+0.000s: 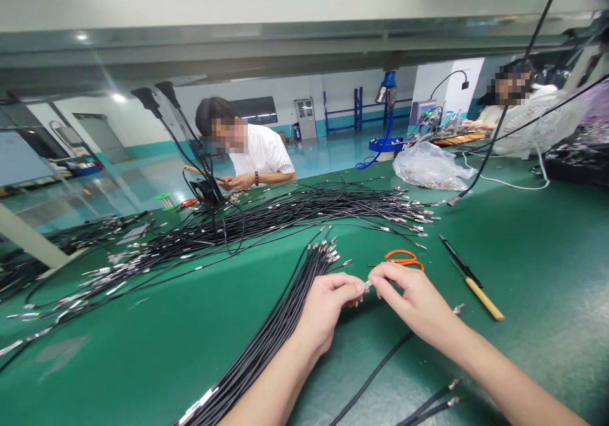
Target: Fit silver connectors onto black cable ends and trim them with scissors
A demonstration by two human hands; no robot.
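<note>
The person's left hand [328, 305] and right hand [409, 302] are close together, their fingertips pinching a small silver metal terminal [367, 284] from either side. The fingertips hide most of it, and whether a wire enters it cannot be made out. The left hand lies just above a long bundle of thin black insulated cables with crimped silver ends [280, 324], which runs off the bottom edge; its ends fan out just beyond that hand. Both forearms are cut off by the lower edge.

Orange-handled scissors [404, 260] lie just beyond the right hand, partly hidden by it, on a green bench mat [533, 331]. Further right, past a strip of mat, lies a tool with a yellow wooden handle and black shaft [476, 290]. A larger tangle of black cables [285, 213] spreads beyond. Past it, a seated co-worker in a white striped shirt [259, 156] has both hands low at the bench edge, partly obscured.
</note>
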